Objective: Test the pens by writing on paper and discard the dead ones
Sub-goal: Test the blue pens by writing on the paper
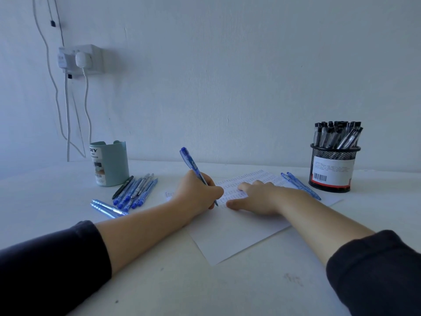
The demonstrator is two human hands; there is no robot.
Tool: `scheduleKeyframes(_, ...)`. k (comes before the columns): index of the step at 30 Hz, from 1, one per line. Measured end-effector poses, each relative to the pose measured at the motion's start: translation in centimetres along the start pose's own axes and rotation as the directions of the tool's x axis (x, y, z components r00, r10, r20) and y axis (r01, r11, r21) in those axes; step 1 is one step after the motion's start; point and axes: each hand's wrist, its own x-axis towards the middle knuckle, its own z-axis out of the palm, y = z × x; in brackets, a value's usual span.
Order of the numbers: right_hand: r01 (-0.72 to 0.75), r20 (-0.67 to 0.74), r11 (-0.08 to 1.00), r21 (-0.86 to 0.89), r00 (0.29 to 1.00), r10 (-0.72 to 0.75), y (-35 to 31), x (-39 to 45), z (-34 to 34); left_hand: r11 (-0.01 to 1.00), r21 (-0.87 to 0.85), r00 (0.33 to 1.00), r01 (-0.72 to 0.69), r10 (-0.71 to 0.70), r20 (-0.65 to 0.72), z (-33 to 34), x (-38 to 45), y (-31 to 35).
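Cables [66, 115] are hanging down the wall at far left from a white socket box [79, 59] with a plug in it. Below them, a pale green pen pot [110, 164] is standing on the white counter [205, 288] near the wall. Just right of the pot, a loose row of pens [136, 191], mostly blue, is lying side by side on the counter, and nearer the viewer two more blue pens [107, 208] are lying together, slanted.

Moving right, a dark-sleeved left arm is reaching across the counter. The left hand [197, 197] is curling its grip tightly around a blue pen [193, 166], whose tip is touching the paper [227, 238] while its top is tilting up and away to the left. The paper is lying at an angle in the middle of the counter, its far half covered in rows of small blue marks.

The right hand [259, 197] is lying flat on the paper just beside the pen tip, its grip loose with fingers spread and holding nothing, hiding some of the marks. Right of that hand, two blue pens [300, 185] are resting on the paper's far edge. At far right, a black mesh pot [331, 169] is standing packed with black-capped pens [337, 134].
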Motion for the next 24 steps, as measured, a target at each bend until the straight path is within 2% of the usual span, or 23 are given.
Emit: scheduleKeyframes(24, 0.000, 0.002, 1.000, -0.003, 1.000, 0.000, 0.03, 0.04, 0.00, 0.999, 0.035, 1.000, -0.012, 0.013, -0.012, 0.13, -0.15, 0.09)
